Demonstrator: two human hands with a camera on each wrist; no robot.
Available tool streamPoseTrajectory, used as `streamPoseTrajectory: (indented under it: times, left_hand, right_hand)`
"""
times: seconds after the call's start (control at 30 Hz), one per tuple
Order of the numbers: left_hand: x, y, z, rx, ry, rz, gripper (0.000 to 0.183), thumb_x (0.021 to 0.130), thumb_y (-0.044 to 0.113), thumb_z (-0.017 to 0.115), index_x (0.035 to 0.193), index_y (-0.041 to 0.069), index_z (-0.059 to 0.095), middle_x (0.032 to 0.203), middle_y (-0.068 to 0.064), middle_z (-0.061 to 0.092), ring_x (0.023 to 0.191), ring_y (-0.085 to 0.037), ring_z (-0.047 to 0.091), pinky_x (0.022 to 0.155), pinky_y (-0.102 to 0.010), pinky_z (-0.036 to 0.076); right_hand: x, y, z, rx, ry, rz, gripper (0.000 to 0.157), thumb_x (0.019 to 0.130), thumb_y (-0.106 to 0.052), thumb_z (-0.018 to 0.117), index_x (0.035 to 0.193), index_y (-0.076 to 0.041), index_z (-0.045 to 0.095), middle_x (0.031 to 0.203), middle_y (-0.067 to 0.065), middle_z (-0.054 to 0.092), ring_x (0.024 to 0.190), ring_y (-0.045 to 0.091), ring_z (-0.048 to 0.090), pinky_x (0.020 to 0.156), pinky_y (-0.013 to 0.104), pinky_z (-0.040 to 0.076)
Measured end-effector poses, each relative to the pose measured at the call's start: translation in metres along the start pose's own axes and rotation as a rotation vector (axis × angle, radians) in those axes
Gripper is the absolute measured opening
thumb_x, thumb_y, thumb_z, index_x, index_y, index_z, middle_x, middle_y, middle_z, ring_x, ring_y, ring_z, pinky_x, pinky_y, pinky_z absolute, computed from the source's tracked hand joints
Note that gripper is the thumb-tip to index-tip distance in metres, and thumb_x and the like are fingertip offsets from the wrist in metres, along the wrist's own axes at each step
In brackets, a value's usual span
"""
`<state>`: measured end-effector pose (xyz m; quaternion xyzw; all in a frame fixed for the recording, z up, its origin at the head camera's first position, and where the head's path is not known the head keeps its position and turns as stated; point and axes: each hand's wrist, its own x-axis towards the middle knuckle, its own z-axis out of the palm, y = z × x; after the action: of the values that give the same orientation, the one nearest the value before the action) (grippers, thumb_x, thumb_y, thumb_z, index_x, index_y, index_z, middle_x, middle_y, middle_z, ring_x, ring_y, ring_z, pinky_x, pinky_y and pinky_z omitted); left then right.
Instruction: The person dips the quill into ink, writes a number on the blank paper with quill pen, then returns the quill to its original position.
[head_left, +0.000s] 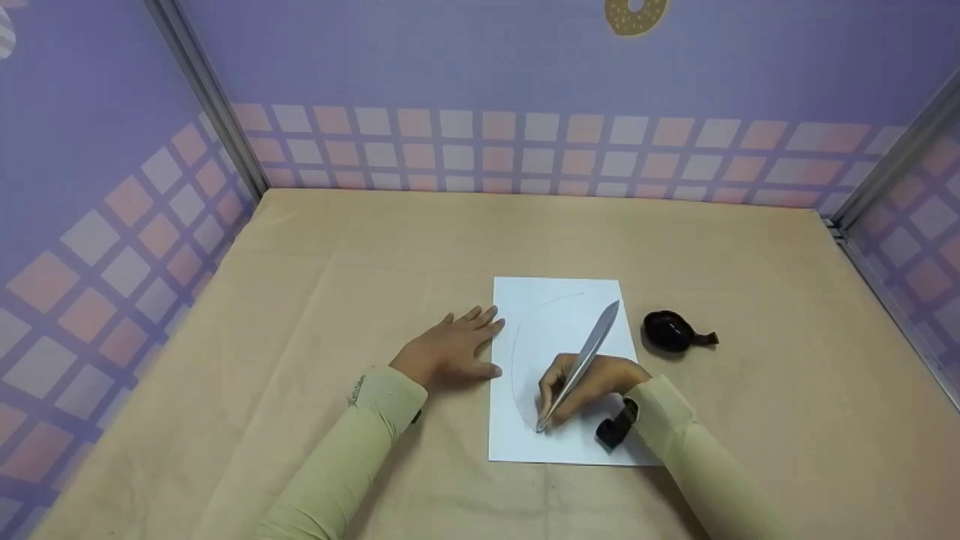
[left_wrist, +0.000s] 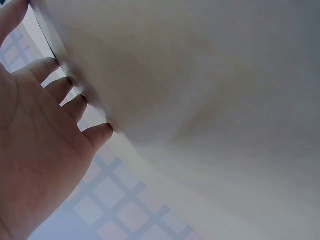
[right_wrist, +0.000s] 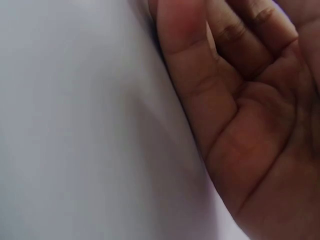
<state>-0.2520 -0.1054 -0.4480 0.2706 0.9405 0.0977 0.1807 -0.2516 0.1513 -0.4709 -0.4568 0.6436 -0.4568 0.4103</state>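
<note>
In the head view a sheet of white paper [head_left: 555,300] lies on the table, with a thin curved line on its left half. My right hand [head_left: 589,382] holds a silver pen [head_left: 598,339] with a broad, feather-like upper part. The pen leans up to the right, its tip at the lower end of the curve. My left hand [head_left: 454,349] rests with fingers spread, fingertips at the paper's left edge. The left wrist view shows its spread fingers [left_wrist: 60,90] against the surface. In the right wrist view, my right hand's curled fingers [right_wrist: 187,55] lie along the paper; the pen is hidden there.
Right of the paper lies a small glossy black oval object [head_left: 669,331] with a short stem. A beige cloth [head_left: 375,255] covers the table. Purple walls with pink and white checks [head_left: 480,142] enclose its back and sides. A black wrist camera [head_left: 615,431] hangs below my right wrist.
</note>
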Motion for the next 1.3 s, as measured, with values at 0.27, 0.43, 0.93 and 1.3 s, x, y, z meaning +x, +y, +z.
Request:
streamPoseTrajectory:
  times: [0.27, 0.43, 0.93, 1.3]
  left_hand:
    - [0.001, -0.001, 0.001, -0.007, 0.012, 0.01, 0.083, 0.089, 0.056, 0.053, 0.155, 0.021, 0.018, 0.163, 0.002, 0.008, 0.151, -0.02, 0.005, 0.121, -0.051, 0.009]
    - [0.001, -0.002, 0.001, -0.006, 0.012, 0.017, 0.083, 0.089, 0.056, 0.053, 0.155, 0.02, 0.018, 0.163, 0.001, 0.009, 0.151, -0.021, 0.006, 0.12, -0.052, 0.01]
    - [-0.001, 0.001, 0.0, -0.001, 0.008, 0.004, 0.081, 0.09, 0.054, 0.051, 0.155, 0.021, 0.017, 0.163, 0.002, 0.007, 0.151, -0.02, 0.005, 0.121, -0.051, 0.01]
    - [0.001, 0.0, -0.001, 0.001, -0.027, 0.005, 0.082, 0.091, 0.056, 0.05, 0.156, 0.021, 0.014, 0.163, 0.002, 0.004, 0.151, -0.02, 0.001, 0.121, -0.052, 0.007]
  right_hand:
    - [-0.004, 0.001, 0.002, 0.015, 0.011, 0.042, 0.018, 0.077, -0.001, 0.077, 0.086, 0.011, 0.068, 0.087, 0.036, 0.065, 0.072, 0.002, 0.062, 0.065, 0.015, 0.047]
    - [-0.007, 0.003, 0.002, 0.026, -0.008, 0.03, 0.019, 0.077, -0.001, 0.077, 0.086, 0.012, 0.067, 0.087, 0.039, 0.063, 0.072, 0.001, 0.063, 0.065, 0.014, 0.047]
    - [-0.018, 0.001, 0.001, 0.042, -0.013, 0.076, 0.021, 0.076, -0.003, 0.078, 0.086, 0.011, 0.067, 0.082, -0.007, 0.073, 0.068, 0.001, 0.061, 0.061, 0.014, 0.046]
    - [-0.029, -0.001, 0.002, 0.004, 0.018, 0.169, 0.023, 0.074, -0.008, 0.081, 0.084, 0.009, 0.067, 0.079, -0.012, 0.073, 0.066, -0.001, 0.059, 0.058, 0.013, 0.044]
